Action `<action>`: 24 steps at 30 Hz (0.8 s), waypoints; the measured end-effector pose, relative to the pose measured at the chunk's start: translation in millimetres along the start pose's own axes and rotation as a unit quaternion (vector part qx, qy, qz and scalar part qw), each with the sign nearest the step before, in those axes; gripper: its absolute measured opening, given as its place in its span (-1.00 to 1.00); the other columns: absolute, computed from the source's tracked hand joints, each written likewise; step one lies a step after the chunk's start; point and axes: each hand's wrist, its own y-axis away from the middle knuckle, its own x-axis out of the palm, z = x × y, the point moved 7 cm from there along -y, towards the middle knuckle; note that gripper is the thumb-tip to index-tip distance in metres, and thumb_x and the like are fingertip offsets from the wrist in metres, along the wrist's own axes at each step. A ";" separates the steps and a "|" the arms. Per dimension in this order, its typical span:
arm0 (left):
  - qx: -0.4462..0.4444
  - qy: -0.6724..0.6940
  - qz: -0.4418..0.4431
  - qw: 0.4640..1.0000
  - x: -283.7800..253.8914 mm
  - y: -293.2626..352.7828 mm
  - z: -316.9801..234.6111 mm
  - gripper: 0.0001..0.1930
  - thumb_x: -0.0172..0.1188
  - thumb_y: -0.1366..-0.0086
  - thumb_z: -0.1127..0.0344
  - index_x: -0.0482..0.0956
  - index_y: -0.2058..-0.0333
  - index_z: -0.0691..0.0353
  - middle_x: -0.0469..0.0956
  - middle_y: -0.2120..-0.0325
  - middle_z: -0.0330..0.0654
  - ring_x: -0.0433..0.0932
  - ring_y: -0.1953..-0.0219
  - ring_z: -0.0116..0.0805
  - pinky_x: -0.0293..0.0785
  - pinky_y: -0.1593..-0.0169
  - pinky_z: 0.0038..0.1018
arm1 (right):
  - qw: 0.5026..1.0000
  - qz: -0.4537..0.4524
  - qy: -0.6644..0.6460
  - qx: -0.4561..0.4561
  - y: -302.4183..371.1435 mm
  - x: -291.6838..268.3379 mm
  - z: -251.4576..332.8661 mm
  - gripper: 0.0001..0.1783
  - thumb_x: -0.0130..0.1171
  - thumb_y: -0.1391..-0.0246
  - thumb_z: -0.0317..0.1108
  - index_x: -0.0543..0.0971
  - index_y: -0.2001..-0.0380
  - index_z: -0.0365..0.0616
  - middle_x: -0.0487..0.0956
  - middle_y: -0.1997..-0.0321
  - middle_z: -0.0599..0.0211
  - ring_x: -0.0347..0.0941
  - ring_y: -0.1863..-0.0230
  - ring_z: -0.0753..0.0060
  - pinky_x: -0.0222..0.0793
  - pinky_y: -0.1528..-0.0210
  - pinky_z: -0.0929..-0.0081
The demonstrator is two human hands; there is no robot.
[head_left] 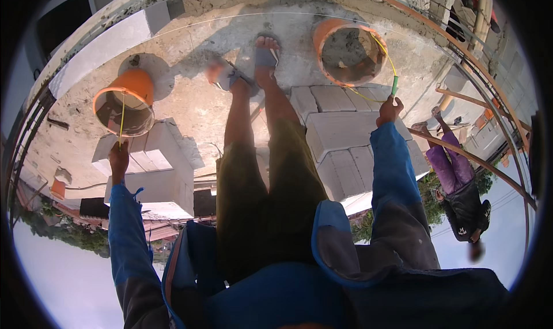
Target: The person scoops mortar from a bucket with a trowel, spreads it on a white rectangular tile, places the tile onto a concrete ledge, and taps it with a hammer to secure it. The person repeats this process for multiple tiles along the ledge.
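Observation:
My left hand (119,159) is closed around the yellow handle (122,118) of a smaller orange bucket (137,82). The bucket is tilted, its open side facing me, with greyish residue on the inner wall. On the other side, my right hand (390,111) grips the green sleeve (394,86) on the yellow handle of a wider orange bucket (321,39). Grey, wet-looking material (348,51) shows inside this one. My legs and sandalled feet (266,57) are between the two buckets. Whether either bucket touches the floor, I cannot tell.
Pale block stacks stand on the left (167,182) and right (337,127). A thin string (242,16) crosses ahead, near a low block course (124,38). Brown poles (478,163) run along the right, where another person in purple trousers (452,165) stands. Rough concrete floor (196,35) lies underfoot.

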 end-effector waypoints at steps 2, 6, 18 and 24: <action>0.118 -0.103 -0.189 0.969 -43.8 25.2 -5.1 -0.37 0.43 -0.32 0.02 0.48 -0.23 0.23 0.57 -0.12 0.19 0.52 -0.18 0.29 0.44 -0.27 0.02 | 0.981 -0.184 -0.053 0.033 66.6 -21.9 7.9 -0.42 0.29 -0.37 -0.19 0.32 -0.31 -0.07 0.58 -0.08 0.03 0.57 -0.02 0.22 0.56 0.02 0.20; 0.094 -0.024 -0.337 0.936 14.6 81.0 -81.1 -0.04 0.42 -0.32 0.06 0.09 -0.54 0.19 0.18 -0.47 0.26 0.11 -0.54 0.31 0.15 -0.53 0.11 | 0.965 0.043 -0.232 0.112 114.4 67.5 -71.6 -0.64 0.20 -0.42 -0.26 0.40 -0.18 -0.04 0.58 0.00 0.23 0.58 -0.01 0.29 0.52 0.04 0.25; 0.209 0.086 0.201 0.953 59.3 172.2 -321.5 -0.48 0.11 -0.66 0.12 0.40 -0.43 0.27 0.61 -0.17 -0.10 0.59 -0.11 -0.39 0.48 -0.23 -0.43 | 0.947 0.321 0.015 -0.020 263.2 240.7 -239.7 -0.65 0.11 -0.40 -0.19 0.71 0.08 -0.25 0.74 0.10 0.09 0.65 0.01 0.19 0.50 -0.13 0.30; 0.187 0.171 0.258 0.932 87.4 129.9 -354.6 -0.51 0.14 -0.65 0.17 0.39 -0.42 0.24 0.50 -0.25 -0.19 0.45 -0.28 -0.34 0.28 -0.40 -0.43 | 0.965 0.218 0.141 0.038 245.1 313.9 -392.0 -0.31 0.14 -0.23 -0.26 0.43 -0.40 -0.32 0.55 -0.33 -0.37 0.51 -0.35 -0.33 0.40 -0.45 0.04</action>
